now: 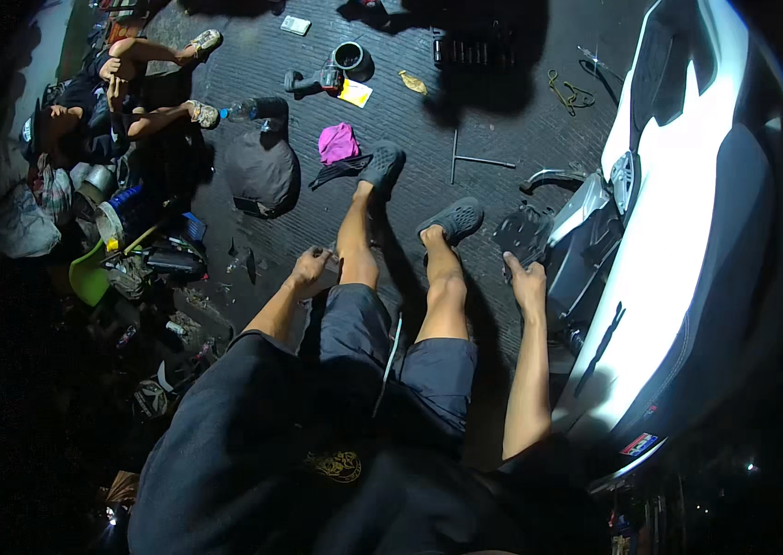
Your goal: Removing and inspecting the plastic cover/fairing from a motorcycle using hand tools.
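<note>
My left hand (310, 268) hovers beside my left knee with its fingers curled in; anything small inside it is too hidden to name. On the other side, my right hand (527, 285) hangs by the white motor scooter (673, 213), its fingers bent around something dark that I cannot make out. Just beyond the right fingertips is a black part (523, 231) low on the scooter's side, next to its grey engine cover (579, 215). I cannot tell whether the right hand touches that part.
A T-handle wrench (484, 162), a pink cloth (339, 143), a cordless power tool (315, 81), a round cup (349, 57) and a dark round bag (262, 173) lie ahead. Another person (86, 125) sits at far left, beside a bottle (241, 111). Clutter surrounds a green dustpan (88, 276).
</note>
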{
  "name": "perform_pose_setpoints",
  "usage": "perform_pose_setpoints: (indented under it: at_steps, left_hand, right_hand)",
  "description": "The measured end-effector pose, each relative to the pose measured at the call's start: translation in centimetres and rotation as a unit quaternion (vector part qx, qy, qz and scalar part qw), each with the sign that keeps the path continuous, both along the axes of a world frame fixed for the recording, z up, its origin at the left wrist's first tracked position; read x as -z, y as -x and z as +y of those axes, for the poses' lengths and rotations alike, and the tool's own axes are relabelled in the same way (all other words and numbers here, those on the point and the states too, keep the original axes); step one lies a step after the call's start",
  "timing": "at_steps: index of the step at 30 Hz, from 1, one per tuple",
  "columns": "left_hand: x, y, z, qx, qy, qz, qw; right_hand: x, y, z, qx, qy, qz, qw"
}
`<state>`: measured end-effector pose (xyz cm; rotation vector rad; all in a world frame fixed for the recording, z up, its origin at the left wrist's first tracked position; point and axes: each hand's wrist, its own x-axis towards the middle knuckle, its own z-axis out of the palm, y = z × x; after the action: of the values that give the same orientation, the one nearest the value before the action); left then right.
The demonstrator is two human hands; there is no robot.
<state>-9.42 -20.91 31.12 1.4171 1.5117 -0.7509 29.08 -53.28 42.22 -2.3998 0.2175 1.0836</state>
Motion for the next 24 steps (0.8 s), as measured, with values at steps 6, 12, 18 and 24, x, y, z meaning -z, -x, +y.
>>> perform_pose_setpoints:
  at_steps: [6, 12, 18, 24]
  left_hand:
    - [5.3, -2.6, 3.4, 0.091, 0.008, 0.024, 0.996]
    - [15.3, -6.8, 7.7, 0.236, -0.044, 0.049, 0.97]
    - [31.8, -9.9, 9.7, 0.477, -0.296, -0.011, 0.827]
    - [36.5, -8.7, 13.6, 0.358, -0.234, -0.087, 0.9]
  right_hand:
    - [4.7, 2.9, 0.1, 0.009, 0.008, -0.005, 1.0]
    - [12.7, 3.8, 2.7, 0.326, -0.07, 0.089, 0.939]
    - [26.2, 3.4, 8.4, 0.322, -0.163, 0.03, 0.932]
    - [29.1, 6.3, 6.4, 0.249, -0.011, 0.093, 0.964]
